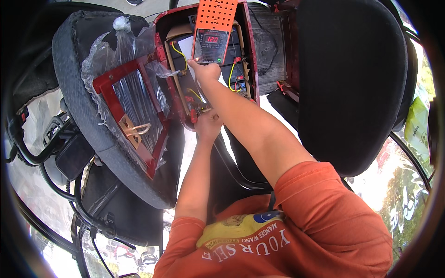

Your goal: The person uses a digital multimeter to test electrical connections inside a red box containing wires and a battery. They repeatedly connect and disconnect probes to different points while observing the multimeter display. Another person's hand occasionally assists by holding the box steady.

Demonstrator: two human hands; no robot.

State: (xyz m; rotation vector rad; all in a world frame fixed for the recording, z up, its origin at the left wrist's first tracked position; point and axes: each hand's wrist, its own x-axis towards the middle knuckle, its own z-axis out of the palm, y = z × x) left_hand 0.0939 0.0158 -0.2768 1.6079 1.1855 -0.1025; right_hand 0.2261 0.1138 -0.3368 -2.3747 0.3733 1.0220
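While the right hand (205,72) grips the lower edge of the orange tester (212,34), fingers curled shut around its bottom rim, the tester stands nearly upright over the open battery compartment (250,51) of the scooter. Tester looks like a hard plastic box: perforated orange top part, dark face with a red lit display and a small green light. Probably light but rigid, smooth casing, somewhat slippery; best held by the side edges or bottom rim, away from the display and the leads. A drop could crack it.

Left hand (207,124) sits lower, at the near edge of the compartment, closed on something small by the red clip (193,115); whether it pinches the clip or a wire cannot be told. Yellow wires (180,52) loop from the tester area down into the compartment, thin and floppy, easy to snag. Black battery tops sit under the tester, partly hidden.

Compartment rim is glossy dark red, hard shell. To the left the lifted seat (92,125) shows its underside: a red frame wrapped in crinkly clear plastic film (104,55), brass-coloured latch (134,130), padded grey-black edge. A large black backrest (352,78) fills the right. Handlebar and cables (60,153) lie lower left. Orange sleeves at the bottom.
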